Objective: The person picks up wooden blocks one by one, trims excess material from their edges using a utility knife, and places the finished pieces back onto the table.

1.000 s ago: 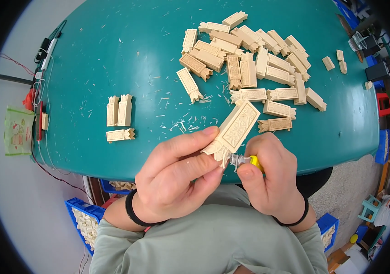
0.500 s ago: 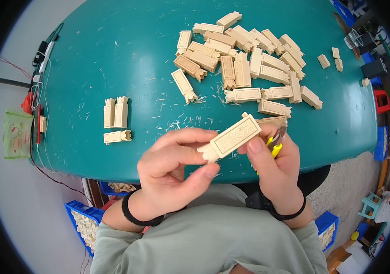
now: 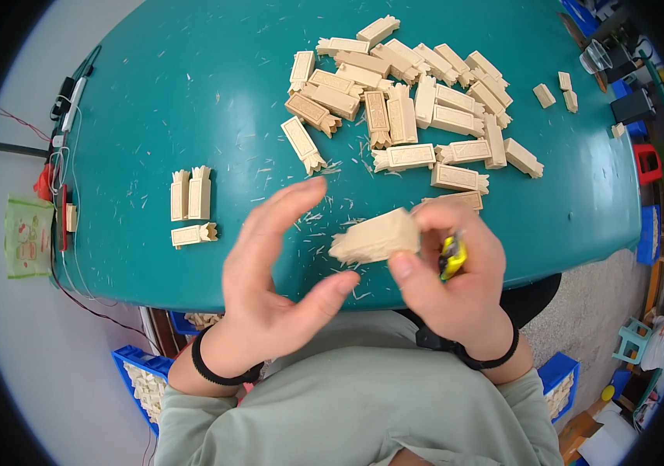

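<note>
A carved pale wooden block point(image 3: 377, 236) with a crown-shaped end is between my hands, somewhat blurred. My right hand point(image 3: 460, 272) pinches its plain end between thumb and fingers. In the same palm sits a small cutter with yellow handles point(image 3: 452, 258), partly hidden by the fingers. My left hand point(image 3: 276, 268) is open beside the block's crown end, thumb and fingers apart, not gripping it. Beyond my hands lies a loose pile of similar carved blocks point(image 3: 402, 116), with one more point(image 3: 456, 202) partly hidden behind my right hand.
Three carved blocks point(image 3: 192, 194) lie grouped at the left. Wood shavings point(image 3: 332, 206) litter the green table point(image 3: 137, 116). Small wooden pieces point(image 3: 544, 95) lie at the far right. Blue crates point(image 3: 145, 384) of wooden pieces flank me below. A power strip point(image 3: 75, 101) lies along the left edge.
My left hand has let go of the block's crown end and spread its fingers. The block has turned in my right hand and sits lower and flatter.
</note>
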Action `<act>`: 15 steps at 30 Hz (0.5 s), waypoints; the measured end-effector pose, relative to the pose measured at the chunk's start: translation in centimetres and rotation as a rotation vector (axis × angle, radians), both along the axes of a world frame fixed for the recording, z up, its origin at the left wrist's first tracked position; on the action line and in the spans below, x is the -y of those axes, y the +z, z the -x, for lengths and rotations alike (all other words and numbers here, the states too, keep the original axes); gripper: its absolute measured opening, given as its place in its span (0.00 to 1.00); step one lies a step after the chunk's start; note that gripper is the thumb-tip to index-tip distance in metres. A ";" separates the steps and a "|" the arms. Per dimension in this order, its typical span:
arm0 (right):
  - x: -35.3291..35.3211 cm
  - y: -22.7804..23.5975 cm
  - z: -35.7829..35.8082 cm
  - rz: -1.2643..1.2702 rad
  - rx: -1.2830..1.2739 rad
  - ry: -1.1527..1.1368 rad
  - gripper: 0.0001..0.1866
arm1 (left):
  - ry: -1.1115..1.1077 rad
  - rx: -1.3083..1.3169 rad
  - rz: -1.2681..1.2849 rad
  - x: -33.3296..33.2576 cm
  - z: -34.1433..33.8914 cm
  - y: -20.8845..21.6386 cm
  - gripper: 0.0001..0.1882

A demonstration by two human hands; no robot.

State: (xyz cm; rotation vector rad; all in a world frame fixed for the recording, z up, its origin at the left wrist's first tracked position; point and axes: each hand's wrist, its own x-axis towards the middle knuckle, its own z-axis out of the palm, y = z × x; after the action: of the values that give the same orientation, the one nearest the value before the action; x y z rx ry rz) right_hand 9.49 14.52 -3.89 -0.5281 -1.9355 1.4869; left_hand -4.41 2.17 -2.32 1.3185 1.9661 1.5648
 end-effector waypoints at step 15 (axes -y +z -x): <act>0.6 1.3 -0.5 -0.211 0.117 0.201 0.14 | -0.163 0.143 -0.300 -0.1 -0.5 -0.8 0.23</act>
State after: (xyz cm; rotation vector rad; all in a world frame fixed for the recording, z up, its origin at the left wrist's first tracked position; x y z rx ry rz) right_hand 9.98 13.89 -2.58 -0.3407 -2.2622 1.3737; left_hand -3.91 2.28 -3.08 1.3915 1.5428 1.8675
